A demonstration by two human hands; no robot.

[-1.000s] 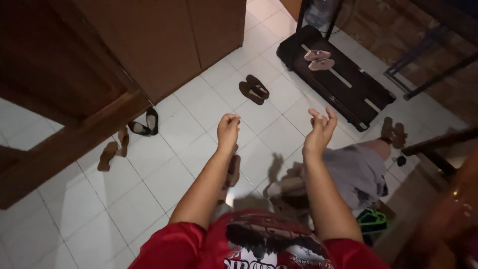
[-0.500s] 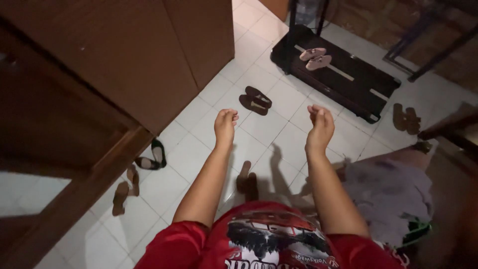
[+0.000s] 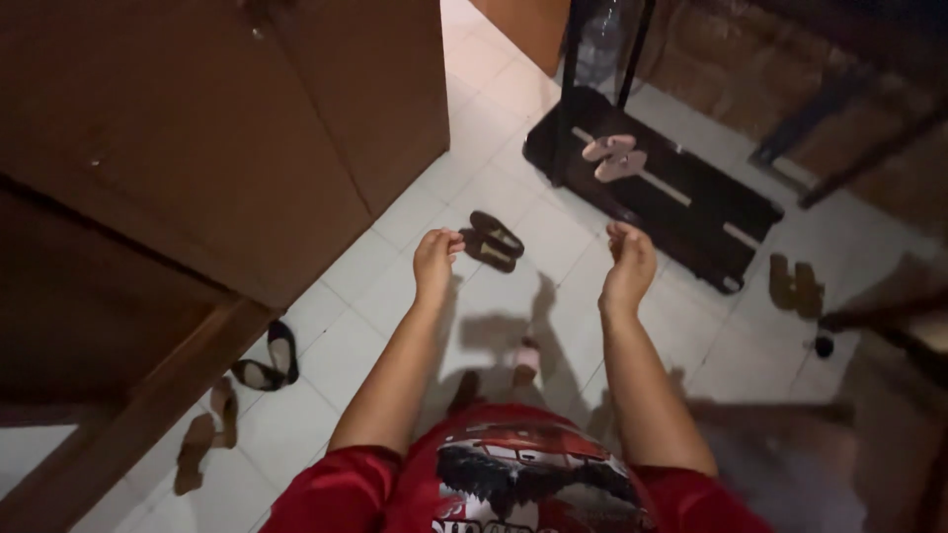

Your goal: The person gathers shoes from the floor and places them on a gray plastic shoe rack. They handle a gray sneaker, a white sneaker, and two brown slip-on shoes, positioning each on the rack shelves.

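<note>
A pair of pale pink sandals (image 3: 612, 158) is lying on a long black floor mat (image 3: 691, 212) beyond the right fingers (image 3: 622, 235). A tall brown wooden cabinet (image 3: 247, 148) is standing left of the left fingers (image 3: 437, 240). Black flat shoes (image 3: 272, 360) and tan sandals (image 3: 207, 434) are lying on the white tiled floor (image 3: 336, 341), well left of those fingers.

Shirt print (image 3: 538, 484) cut off by the lower edge; lettering unreadable. Right side lost in shadow, with a small dark round object (image 3: 824, 344) too small to identify and the metal frame (image 3: 869, 148) running out of view. Wooden cabinet (image 3: 247, 138) cropped at the top and left edges.
</note>
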